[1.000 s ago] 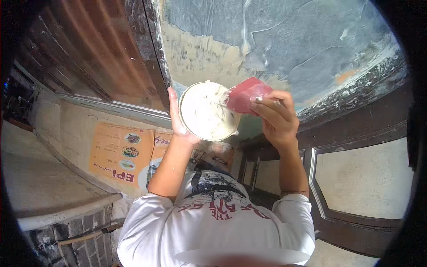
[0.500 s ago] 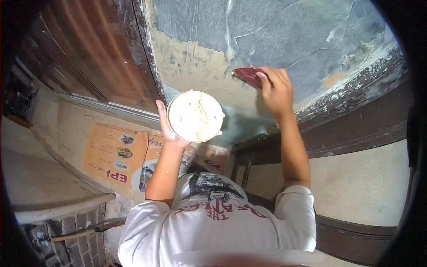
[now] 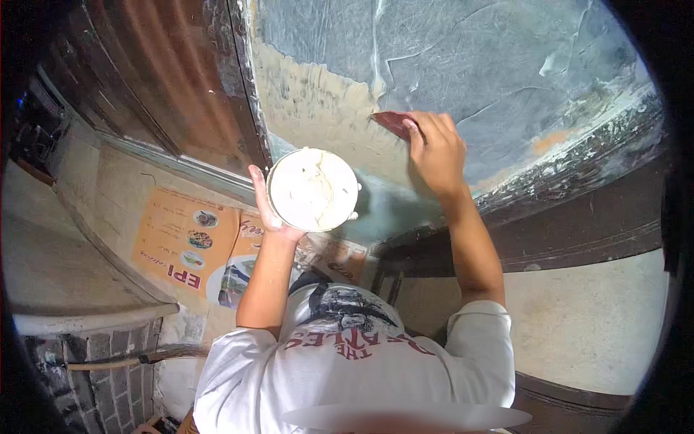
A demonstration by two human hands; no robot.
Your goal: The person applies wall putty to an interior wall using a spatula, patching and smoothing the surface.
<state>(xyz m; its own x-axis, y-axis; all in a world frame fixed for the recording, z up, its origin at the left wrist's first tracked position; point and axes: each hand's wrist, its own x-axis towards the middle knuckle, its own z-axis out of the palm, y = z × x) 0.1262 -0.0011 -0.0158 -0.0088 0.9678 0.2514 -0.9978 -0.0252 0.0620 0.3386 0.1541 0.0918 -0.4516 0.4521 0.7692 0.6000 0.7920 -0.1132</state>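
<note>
My left hand [image 3: 271,210] is wrapped round the side of a round tub [image 3: 313,189] filled with pale cream putty, its fingertips showing at the far right rim. In my right hand [image 3: 439,152] I pinch a dark red, flat putty scraper [image 3: 392,122], its pointed corner against the wall [image 3: 477,72]. That wall is grey-blue, with a beige band of spread putty [image 3: 318,94] along its lower left part. White ridges run over the grey area above the scraper.
To the left stands a brown wooden door [image 3: 152,65] with a chipped frame. An orange printed banner [image 3: 184,235] lies on the floor below it. Dark wooden trim [image 3: 564,224] crosses on the right. A broom [image 3: 155,357] rests at the lower left by grey brickwork.
The scraper and my right hand have shifted slightly left on the wall. My left hand still holds the tub, and the view has tilted a little.
</note>
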